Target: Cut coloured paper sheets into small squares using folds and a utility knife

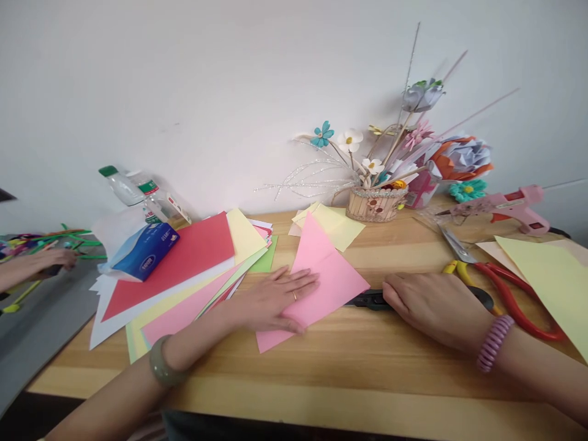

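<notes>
So, the pink paper (333,269) is laid out mid-frame on the wooden table (321,380), and it's held down by the left hand (281,300), which is spread pretty flat. The black cutter (369,299) is gripped by the right hand (434,309), right of centre, its front end pointed at the paper's right corner; where exactly the blade sits can't be made out. Scissors (457,246) are left just behind that hand. Left of centre, a paper stack (188,260) is fanned out, topped by a tissue pack (147,251). The flower basket (374,205) and glue gun (519,208) are parked upper right. Another person's hand (49,262) is seen far left.
</notes>
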A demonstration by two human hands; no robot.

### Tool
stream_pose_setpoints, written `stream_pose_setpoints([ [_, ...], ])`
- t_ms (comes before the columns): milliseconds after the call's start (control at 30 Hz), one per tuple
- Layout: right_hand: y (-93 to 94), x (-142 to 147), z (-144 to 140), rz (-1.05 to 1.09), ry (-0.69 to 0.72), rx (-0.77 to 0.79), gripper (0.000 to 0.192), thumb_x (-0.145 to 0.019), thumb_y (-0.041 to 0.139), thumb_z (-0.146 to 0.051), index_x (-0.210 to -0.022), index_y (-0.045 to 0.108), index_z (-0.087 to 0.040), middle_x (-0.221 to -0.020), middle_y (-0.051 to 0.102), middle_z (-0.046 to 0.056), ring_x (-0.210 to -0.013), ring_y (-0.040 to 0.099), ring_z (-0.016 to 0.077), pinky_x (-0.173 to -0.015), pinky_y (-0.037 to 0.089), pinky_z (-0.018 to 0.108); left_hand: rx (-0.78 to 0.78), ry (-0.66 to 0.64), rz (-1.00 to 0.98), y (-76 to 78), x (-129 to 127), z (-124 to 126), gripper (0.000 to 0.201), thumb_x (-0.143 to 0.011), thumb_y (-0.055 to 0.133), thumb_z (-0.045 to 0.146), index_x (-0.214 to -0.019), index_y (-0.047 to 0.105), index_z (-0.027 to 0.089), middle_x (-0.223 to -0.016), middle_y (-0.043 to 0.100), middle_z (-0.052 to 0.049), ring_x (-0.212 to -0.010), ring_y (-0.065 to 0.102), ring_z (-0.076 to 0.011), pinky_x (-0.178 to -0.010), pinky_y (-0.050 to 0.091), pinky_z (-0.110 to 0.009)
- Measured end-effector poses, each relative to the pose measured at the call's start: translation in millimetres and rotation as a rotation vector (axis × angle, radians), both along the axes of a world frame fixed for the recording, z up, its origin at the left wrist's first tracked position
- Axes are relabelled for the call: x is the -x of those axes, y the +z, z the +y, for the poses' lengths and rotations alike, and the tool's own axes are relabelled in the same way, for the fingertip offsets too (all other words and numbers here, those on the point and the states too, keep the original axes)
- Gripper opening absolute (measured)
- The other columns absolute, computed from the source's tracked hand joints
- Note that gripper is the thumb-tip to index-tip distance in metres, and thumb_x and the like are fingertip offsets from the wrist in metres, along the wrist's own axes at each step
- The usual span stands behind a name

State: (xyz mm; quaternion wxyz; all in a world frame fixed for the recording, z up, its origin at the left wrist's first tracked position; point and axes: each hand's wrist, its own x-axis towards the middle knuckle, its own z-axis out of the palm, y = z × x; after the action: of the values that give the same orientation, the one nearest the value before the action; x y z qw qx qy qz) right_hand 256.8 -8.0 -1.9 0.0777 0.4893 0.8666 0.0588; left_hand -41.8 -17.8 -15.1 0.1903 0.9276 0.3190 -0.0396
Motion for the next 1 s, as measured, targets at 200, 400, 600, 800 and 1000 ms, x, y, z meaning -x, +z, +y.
stream_pose_setpoints([
  [200,-0.7,-2.0,10.4,0.007,-0.004,0.006,0.041,-0.093,0.023,-0.029,-0.071,0.058,-0.021,-0.075,0.067,0.004,-0.065,0.059,0.0208,-0.05,0.019,0.031,-0.045,-0.006,0.03,1.7,-13.2,2.4,0.069,-0.093,0.025,0.06,-0.147,-0.001,0.026,-0.154,0.002,-0.001,-0.142,0.0,-0.019,-0.113,-0.004,-0.043],
  [400,-2.3,-0.4,10.6,0.014,0.013,0.007,0.04,-0.093,0.025,-0.03,-0.072,0.057,-0.021,-0.075,0.067,0.003,-0.064,0.059,0.0205,-0.05,0.016,0.031,-0.079,-0.001,0.043,0.5,-13.3,1.5,0.068,-0.093,0.023,0.06,-0.147,-0.001,0.026,-0.154,0.003,0.001,-0.142,0.0,-0.0184,-0.114,-0.002,-0.042],
  [600,-1.7,0.1,8.9,0.013,0.041,0.002,0.04,-0.093,0.025,-0.029,-0.072,0.058,-0.021,-0.075,0.067,0.003,-0.063,0.058,0.02,-0.05,0.014,0.032,-0.089,-0.001,0.049,1.7,-13.1,1.4,0.067,-0.094,0.023,0.059,-0.147,-0.002,0.027,-0.154,0.004,0.0,-0.142,0.001,-0.0191,-0.114,0.0,-0.041],
  [800,-0.6,0.5,8.7,0.014,0.049,0.018,0.04,-0.093,0.026,-0.029,-0.071,0.058,-0.021,-0.075,0.067,0.004,-0.064,0.059,0.0202,-0.05,0.017,0.031,-0.106,-0.011,0.064,-0.4,-12.4,1.7,0.068,-0.093,0.022,0.06,-0.147,-0.002,0.025,-0.154,0.003,0.0,-0.142,0.0,-0.0184,-0.114,-0.002,-0.04],
  [1000,4.1,1.6,4.9,0.013,0.015,0.033,0.04,-0.092,0.026,-0.028,-0.066,0.056,-0.021,-0.069,0.066,0.004,-0.059,0.058,0.0204,-0.049,0.018,0.031,-0.102,-0.004,0.057,0.7,-12.7,1.5,0.069,-0.093,0.022,0.061,-0.147,0.0,0.025,-0.154,0.003,0.001,-0.142,0.0,-0.0177,-0.114,-0.003,-0.039],
])
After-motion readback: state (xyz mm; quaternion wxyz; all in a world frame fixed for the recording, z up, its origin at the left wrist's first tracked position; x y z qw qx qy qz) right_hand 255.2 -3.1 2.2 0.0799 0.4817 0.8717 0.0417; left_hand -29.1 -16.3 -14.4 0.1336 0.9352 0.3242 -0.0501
